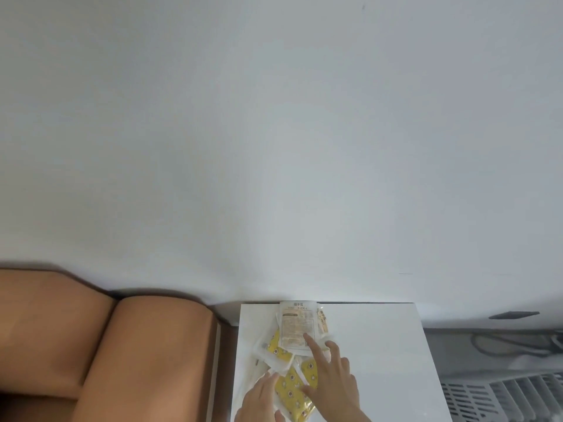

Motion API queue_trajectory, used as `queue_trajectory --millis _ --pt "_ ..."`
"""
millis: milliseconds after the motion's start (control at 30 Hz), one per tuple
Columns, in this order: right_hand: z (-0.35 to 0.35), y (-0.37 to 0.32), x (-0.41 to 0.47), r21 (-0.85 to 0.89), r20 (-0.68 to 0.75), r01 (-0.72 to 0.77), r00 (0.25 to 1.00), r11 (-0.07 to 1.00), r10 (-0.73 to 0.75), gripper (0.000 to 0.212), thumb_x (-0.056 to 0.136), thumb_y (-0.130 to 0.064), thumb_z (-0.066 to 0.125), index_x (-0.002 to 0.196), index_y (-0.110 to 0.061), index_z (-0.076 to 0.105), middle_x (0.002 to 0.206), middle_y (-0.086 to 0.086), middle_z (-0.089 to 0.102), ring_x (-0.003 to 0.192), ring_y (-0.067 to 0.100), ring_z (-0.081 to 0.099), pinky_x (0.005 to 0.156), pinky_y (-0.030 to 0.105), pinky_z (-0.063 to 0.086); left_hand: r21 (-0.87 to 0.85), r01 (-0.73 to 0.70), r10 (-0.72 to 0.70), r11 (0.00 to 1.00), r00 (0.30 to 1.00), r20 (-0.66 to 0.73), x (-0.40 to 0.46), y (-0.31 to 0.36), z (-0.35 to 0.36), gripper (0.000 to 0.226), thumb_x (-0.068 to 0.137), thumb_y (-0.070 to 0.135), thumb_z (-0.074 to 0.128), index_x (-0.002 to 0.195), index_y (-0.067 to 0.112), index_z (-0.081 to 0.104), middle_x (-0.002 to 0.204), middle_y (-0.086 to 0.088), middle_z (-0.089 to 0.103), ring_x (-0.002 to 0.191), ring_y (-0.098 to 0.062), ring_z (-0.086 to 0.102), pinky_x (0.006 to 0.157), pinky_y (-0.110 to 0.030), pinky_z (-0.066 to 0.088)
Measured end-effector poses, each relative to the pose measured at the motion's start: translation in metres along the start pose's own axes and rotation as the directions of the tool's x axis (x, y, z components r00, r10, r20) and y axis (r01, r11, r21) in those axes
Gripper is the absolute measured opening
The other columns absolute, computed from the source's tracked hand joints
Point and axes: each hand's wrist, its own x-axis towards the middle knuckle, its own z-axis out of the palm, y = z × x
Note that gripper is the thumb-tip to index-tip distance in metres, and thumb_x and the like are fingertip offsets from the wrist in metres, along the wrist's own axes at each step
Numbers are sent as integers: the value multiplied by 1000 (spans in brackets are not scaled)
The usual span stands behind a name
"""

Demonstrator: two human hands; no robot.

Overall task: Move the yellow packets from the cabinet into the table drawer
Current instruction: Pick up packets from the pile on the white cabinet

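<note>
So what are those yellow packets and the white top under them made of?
The yellow packets look like thin glossy plastic film: they crumple, with clear sealed edges. The white top seems a smooth, matte painted or laminated board, judging by its flat, even surface; which one is unclear.

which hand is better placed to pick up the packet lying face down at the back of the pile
Right. The right hand already has its index finger on the face-down packet, while the left hand rests nearer, on the yellow packets.

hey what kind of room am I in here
Probably a living room at home: a tan leather sofa beside a small white cabinet against a plain white wall.
</note>
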Motion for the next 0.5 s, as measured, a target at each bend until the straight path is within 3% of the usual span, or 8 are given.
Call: queue_trajectory --millis 33,67,133,267,500 --pt "4 -1 3 -12 10 0 1000 1000 0 93 86 -54 63 148 -54 -7 153 -3 12 122 18 40 93 28 46 -62 93 -87 994 992 96 -1 4 -1 80 66 42 42 144 35 31 141 27 42 127 7 49 99 -9 38" --pt "6 -1 5 -9 15 3 1000 1000 -3 91 87 -54 62 148 -54 -5 152 -3 15 121 18 40 93 28 47 -37 118 -114 992 988 102 -7 4 5 80 71 38 38 149 39 22 150 27 27 139 4 35 107 -12 31" --pt "15 4 13 -11 23 -11 1000 1000 11 85 88 -53 60 148 -53 0 147 -3 23 119 19 41 92 29 47 -29 166 -162 986 981 108 -6 9 -4 75 80 35 38 151 40 15 156 26 17 144 2 25 111 -13 27" --pt "22 5 18 -49 39 -31 999 998 33 77 89 -54 60 148 -51 10 139 -4 33 116 19 42 91 30 45 -55 219 -210 974 969 133 -9 6 0 71 90 22 45 152 38 15 157 24 19 142 0 29 106 -15 36" --pt "29 12 23 1 -13 -100 995 995 100 79 89 -42 65 149 -43 13 132 -8 45 115 18 44 94 31 40 -125 263 -242 957 957 161 -22 1 17 64 94 22 50 151 30 21 157 17 25 137 -3 38 107 -16 37"
